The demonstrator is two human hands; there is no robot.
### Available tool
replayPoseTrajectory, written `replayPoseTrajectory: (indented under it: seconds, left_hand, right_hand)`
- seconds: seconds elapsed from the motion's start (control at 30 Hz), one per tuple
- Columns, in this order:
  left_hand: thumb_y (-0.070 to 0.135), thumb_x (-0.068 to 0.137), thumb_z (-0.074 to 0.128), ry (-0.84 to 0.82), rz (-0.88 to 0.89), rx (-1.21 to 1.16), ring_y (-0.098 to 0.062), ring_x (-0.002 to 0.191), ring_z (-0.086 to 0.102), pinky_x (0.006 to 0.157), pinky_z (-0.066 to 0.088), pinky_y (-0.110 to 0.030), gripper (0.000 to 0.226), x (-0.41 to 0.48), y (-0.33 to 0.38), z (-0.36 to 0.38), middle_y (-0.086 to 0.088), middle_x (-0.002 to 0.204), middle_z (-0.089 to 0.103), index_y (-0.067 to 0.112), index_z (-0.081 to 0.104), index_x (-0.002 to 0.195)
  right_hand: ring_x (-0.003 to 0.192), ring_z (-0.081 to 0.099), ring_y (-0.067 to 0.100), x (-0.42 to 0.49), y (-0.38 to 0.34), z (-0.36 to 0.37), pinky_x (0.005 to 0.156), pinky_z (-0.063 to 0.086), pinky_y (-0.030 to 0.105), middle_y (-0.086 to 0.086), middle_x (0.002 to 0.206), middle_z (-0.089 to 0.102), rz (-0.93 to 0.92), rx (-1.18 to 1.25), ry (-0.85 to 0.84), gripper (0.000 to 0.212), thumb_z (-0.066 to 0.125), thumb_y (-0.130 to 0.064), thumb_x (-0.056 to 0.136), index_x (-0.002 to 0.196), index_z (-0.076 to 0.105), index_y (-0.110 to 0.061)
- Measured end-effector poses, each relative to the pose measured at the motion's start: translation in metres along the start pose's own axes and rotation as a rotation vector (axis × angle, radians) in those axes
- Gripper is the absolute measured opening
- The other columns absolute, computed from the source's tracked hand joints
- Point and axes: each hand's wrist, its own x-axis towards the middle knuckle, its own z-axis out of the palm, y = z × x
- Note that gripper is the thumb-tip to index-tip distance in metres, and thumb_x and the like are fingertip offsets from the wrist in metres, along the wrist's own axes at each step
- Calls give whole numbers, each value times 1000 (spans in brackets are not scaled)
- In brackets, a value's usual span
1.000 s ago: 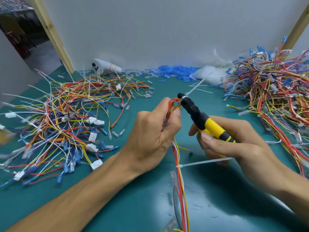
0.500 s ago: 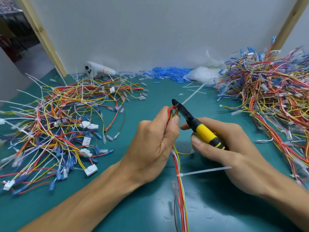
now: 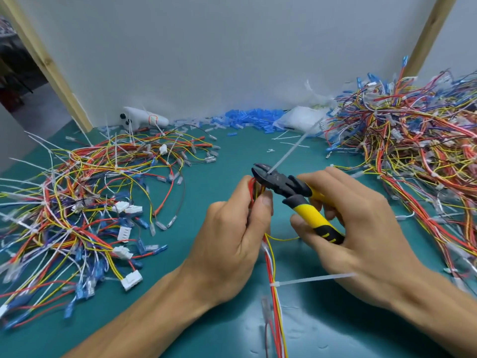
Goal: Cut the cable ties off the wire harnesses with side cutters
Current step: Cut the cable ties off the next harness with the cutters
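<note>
Cutters (image 3: 284, 186) gripped in my right hand (image 3: 366, 228) meet the cable tie (image 3: 286, 153) just above wires (image 3: 268, 251) my left hand (image 3: 232, 236) pinches, tail toward upper right.

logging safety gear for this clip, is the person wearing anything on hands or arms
Nothing shows. The left hand and right hand are bare, no gloves, rings or watch; the left forearm and right forearm are uncovered to the frame's edge.

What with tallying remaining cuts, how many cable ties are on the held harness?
2. One cable tie at the side cutters' tip, above the left hand; another round the harness lower down. The hand may hide more.
</note>
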Motion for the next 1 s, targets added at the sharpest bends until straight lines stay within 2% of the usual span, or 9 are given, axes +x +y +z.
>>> replayPoseTrajectory:
  seconds: [0.1,0.23,0.4,0.53,0.63,0.73,0.83,0.9,1.0]
  left_hand:
    - [33,110,38,1,15,11,-15,53,55,53,46,-32,27,0,-2,-2,1,69,59,13,51,99]
    - [37,111,35,23,62,34,-14,52,55,52,47,-34,31,0,-3,-3,2,71,59,11,51,103]
    - [34,112,36,-7,84,69,-20,53,54,53,44,-37,28,1,-3,-4,3,67,56,10,51,105]
    - [31,111,37,0,67,69,-18,54,53,53,44,-37,30,0,-3,-1,5,67,55,6,50,103]
    - [32,111,36,12,59,55,-14,53,53,52,45,-36,30,0,-3,1,5,67,57,7,50,103]
    - [34,111,36,25,63,28,-15,54,54,52,46,-35,32,0,-3,0,4,70,59,7,52,106]
    - [32,111,37,23,40,3,-15,54,55,52,47,-36,31,-1,-3,-1,3,70,60,6,53,108]
    - [32,110,38,28,37,11,-14,54,55,52,47,-33,29,0,-2,0,2,70,60,7,52,106]
    - [30,110,39,21,39,13,-16,53,54,52,45,-33,29,0,0,1,2,66,58,5,51,102]
  right_hand:
    - [87,53,16,1,-1,-6,72,38,20,-11,96,54,-18,98,-80,60,74,-19,75,131,64,-34]
    - [95,54,17,3,-1,-12,77,38,18,-13,100,55,-38,140,-157,81,75,-16,69,145,58,-38]
    - [72,51,16,5,-5,-11,60,40,25,-5,81,56,-47,152,-123,56,69,-6,67,115,69,-35]
    - [57,31,8,5,-5,-11,48,22,17,-3,66,45,16,283,-135,49,61,-5,60,95,71,-37]
    - [60,38,9,5,-6,-10,52,25,14,-9,70,47,2,255,-127,52,59,-3,59,101,73,-31]
    - [81,52,15,5,-9,-10,65,37,17,-11,87,53,-44,192,-153,65,60,-4,59,118,67,-29]
    - [97,53,14,5,-8,-11,78,38,16,-18,101,50,-71,196,-210,81,61,-7,57,135,61,-29]
    - [93,54,12,6,-8,-11,76,38,14,-15,98,52,-80,166,-196,80,61,-5,56,133,64,-27]
    - [64,39,9,6,-10,-13,55,28,14,-6,71,44,-36,151,-160,52,59,-5,56,102,71,-25]
